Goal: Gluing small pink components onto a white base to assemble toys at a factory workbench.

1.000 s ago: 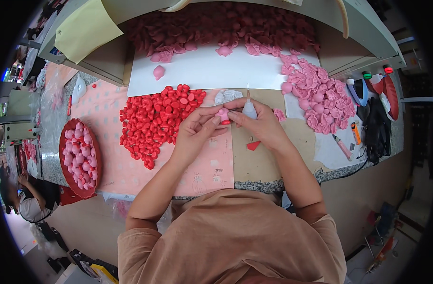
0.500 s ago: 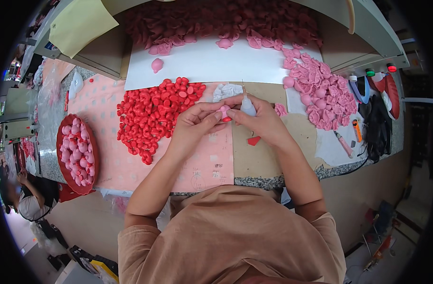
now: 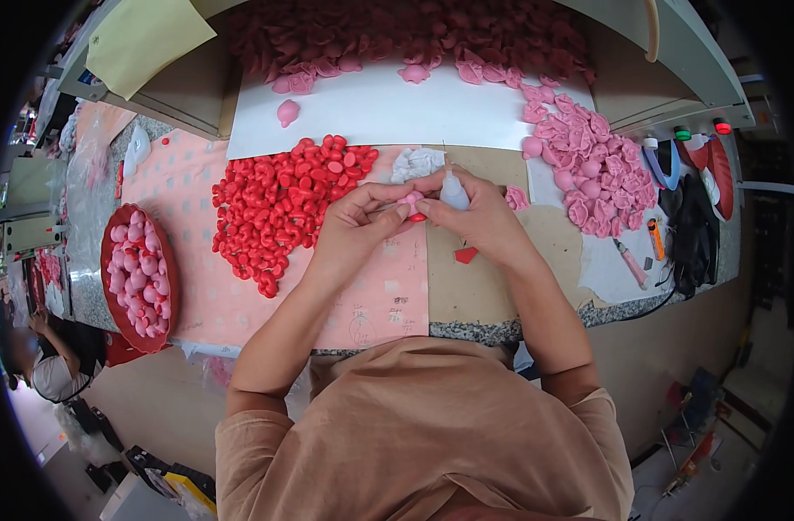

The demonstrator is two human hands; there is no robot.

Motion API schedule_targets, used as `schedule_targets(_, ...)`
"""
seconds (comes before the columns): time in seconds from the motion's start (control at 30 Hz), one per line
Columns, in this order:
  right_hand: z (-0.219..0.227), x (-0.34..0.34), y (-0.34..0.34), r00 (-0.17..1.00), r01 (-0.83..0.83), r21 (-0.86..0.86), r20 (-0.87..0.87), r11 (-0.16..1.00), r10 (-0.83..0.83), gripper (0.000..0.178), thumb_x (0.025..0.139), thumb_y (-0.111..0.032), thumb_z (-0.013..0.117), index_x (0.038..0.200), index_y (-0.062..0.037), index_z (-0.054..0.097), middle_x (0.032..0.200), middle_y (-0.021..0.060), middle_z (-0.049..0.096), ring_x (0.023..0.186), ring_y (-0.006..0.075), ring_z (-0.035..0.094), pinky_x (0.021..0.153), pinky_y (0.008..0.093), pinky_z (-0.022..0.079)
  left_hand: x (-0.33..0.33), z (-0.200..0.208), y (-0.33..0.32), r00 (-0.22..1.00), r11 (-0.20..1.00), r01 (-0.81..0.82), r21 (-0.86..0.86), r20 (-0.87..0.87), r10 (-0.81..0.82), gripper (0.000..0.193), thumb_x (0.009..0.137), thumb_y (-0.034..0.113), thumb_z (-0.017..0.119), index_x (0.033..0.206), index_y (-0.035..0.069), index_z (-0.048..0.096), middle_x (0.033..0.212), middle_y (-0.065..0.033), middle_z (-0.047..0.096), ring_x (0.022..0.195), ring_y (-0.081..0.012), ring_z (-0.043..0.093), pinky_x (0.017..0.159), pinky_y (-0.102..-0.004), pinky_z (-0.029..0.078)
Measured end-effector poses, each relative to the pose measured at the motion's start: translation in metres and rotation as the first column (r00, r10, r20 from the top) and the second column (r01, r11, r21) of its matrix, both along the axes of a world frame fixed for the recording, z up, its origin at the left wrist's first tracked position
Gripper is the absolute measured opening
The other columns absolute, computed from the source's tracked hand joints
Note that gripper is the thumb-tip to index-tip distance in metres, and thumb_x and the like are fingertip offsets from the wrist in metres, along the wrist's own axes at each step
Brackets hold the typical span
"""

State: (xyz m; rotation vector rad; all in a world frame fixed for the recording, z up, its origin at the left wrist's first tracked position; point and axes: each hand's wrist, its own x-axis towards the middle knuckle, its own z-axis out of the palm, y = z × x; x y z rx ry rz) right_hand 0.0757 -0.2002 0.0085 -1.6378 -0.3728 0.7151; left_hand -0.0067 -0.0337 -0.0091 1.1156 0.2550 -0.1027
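Observation:
At the middle of the worktable, my left hand [image 3: 353,227] pinches a small rounded pink part [image 3: 411,201] between thumb and fingers. A glossy red piece [image 3: 418,218] sits against its lower side. My right hand [image 3: 488,221] meets it from the other side, thumb and fingertips at the pink part. Tucked in that same hand is a translucent squeeze bottle [image 3: 454,193] with a thin needle tip pointing up and away. Just left of my hands lies a large heap of red pieces [image 3: 280,204]; fingers partly hide how the two parts join.
A red basket [image 3: 173,300] of pink parts with red pieces stands at left. Pink molded parts [image 3: 592,169] pile at right and inside the box at the back. A crumpled white cloth [image 3: 417,163], an orange cutter [image 3: 655,239] and a tube [image 3: 631,263] lie on the table.
Both hands stay together around the pink part with almost the same grip; the red piece shows slightly less below the fingertips. The whole view has shifted slightly.

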Motion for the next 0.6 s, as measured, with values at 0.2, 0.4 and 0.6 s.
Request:
schedule_targets(0.2, 0.0041, 0.0, 0.0012, 0.999, 0.002, 0.025, -0.05, 1.0, -0.001, 0.023, 0.081, -0.009, 0.065, 0.103, -0.002, 0.063, 0.093, -0.0007, 0.06, 0.082, 0.0047, 0.053, 0.074, 0.0202, 0.044, 0.0003, -0.0027, -0.0004, 1.0, 1.0, -0.007, -0.019, 0.018, 0.007, 0.024, 0.088, -0.001, 0.055, 0.111, 0.0, 0.056, 0.112, -0.0087, 0.06, 0.101, -0.0121, 0.058, 0.085, -0.0246, 0.05)
schedule_targets(0.4, 0.0013, -0.0009, 0.0013, 0.999, 0.018, 0.032, -0.04, 0.999, -0.017, 0.023, 0.081, -0.009, 0.065, 0.103, -0.0018, 0.062, 0.091, -0.0014, 0.059, 0.08, 0.0048, 0.053, 0.071, 0.0202, 0.044, 0.0005, -0.0026, -0.0005, 1.0, 1.0, -0.004, 0.01, 0.019, 0.004, 0.023, 0.088, -0.001, 0.055, 0.111, 0.0, 0.056, 0.111, -0.0086, 0.06, 0.1, -0.0112, 0.058, 0.085, -0.0244, 0.05)
schedule_targets(0.6, -0.0002, -0.0023, 0.002, 0.998, 0.04, 0.004, -0.05, 0.999, -0.04, 0.024, 0.082, -0.012, 0.065, 0.104, -0.0012, 0.062, 0.086, -0.0011, 0.06, 0.072, 0.0049, 0.052, 0.066, 0.0201, 0.043, 0.0011, -0.0012, -0.0013, 1.0, 1.0, -0.015, -0.008, 0.014, 0.015, 0.023, 0.088, -0.001, 0.054, 0.112, 0.0, 0.055, 0.11, -0.0081, 0.06, 0.1, -0.0115, 0.058, 0.086, -0.0257, 0.05)
